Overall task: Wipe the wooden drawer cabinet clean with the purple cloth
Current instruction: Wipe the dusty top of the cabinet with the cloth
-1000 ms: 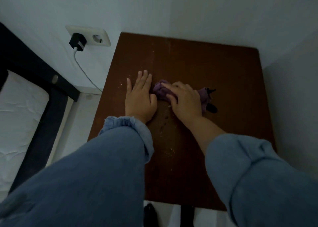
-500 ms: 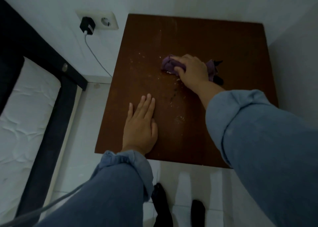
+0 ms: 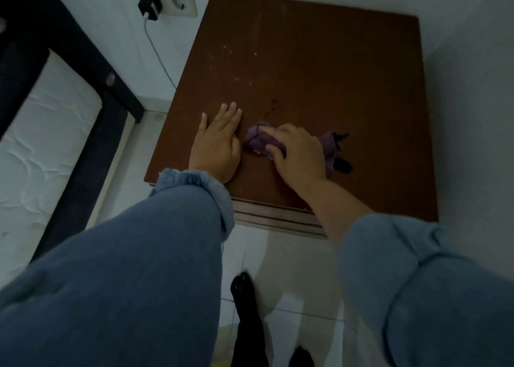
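Observation:
The dark brown top of the wooden drawer cabinet (image 3: 333, 74) fills the upper middle of the head view, set in a corner of white walls. Pale crumbs and specks dot its left half. My right hand (image 3: 299, 152) presses a bunched purple cloth (image 3: 257, 138) onto the top near the front edge; the cloth sticks out on both sides of the hand, with a dark trim at its right end. My left hand (image 3: 218, 144) lies flat on the wood, fingers together, right beside the cloth. Both arms wear blue sleeves.
A wall socket (image 3: 178, 1) with a black charger (image 3: 150, 5) and its white cable sits left of the cabinet. A bed with a dark frame (image 3: 83, 133) and white mattress (image 3: 41, 144) lies at the left. My dark-socked feet (image 3: 247, 311) stand on white floor tiles.
My right hand has dragged the cloth from the middle of the top back toward the front edge, ending beside my left hand. The view has shifted, showing the cabinet's front edge.

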A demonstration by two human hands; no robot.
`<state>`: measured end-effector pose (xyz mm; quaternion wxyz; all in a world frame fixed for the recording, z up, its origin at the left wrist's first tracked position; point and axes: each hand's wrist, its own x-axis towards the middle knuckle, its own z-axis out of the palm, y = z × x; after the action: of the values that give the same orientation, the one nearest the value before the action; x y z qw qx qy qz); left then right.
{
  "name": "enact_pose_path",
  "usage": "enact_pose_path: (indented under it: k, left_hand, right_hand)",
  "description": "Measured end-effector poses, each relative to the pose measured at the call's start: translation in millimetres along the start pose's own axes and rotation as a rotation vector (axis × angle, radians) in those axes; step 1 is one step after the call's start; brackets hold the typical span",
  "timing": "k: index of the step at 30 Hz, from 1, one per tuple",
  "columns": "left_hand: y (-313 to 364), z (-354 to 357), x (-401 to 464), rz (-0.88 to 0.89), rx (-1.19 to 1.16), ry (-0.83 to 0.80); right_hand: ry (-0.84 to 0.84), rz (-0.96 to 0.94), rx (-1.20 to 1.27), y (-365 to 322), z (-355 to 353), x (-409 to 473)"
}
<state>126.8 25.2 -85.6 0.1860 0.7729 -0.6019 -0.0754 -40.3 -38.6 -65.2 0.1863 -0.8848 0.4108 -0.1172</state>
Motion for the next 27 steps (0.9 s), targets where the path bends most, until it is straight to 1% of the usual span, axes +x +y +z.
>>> enact_pose_path:
  k: [4, 16, 21, 24, 27]
  left_hand:
    - [1, 1, 0, 0.008, 0.01, 0.016]
    - [0, 0, -2, 0.0, 0.013, 0.029]
    - [1, 2, -2, 0.005, 0.015, 0.036]
    - [1, 2, -2, 0.005, 0.02, 0.039]
    - [1, 2, -1, -0.001, 0.026, 0.035]
  right_hand:
    - [0.022, -0.03, 0.023, -7, 4, -40]
    - [0.004, -0.093, 0.18, -11, 3, -76]
    - [-0.087, -0.106, 0.222, -8, -3, -86]
    - [-0.169, -0.091, 0.279, -7, -10, -91]
    - [-0.268, -0.086, 0.26, -6, -20, -86]
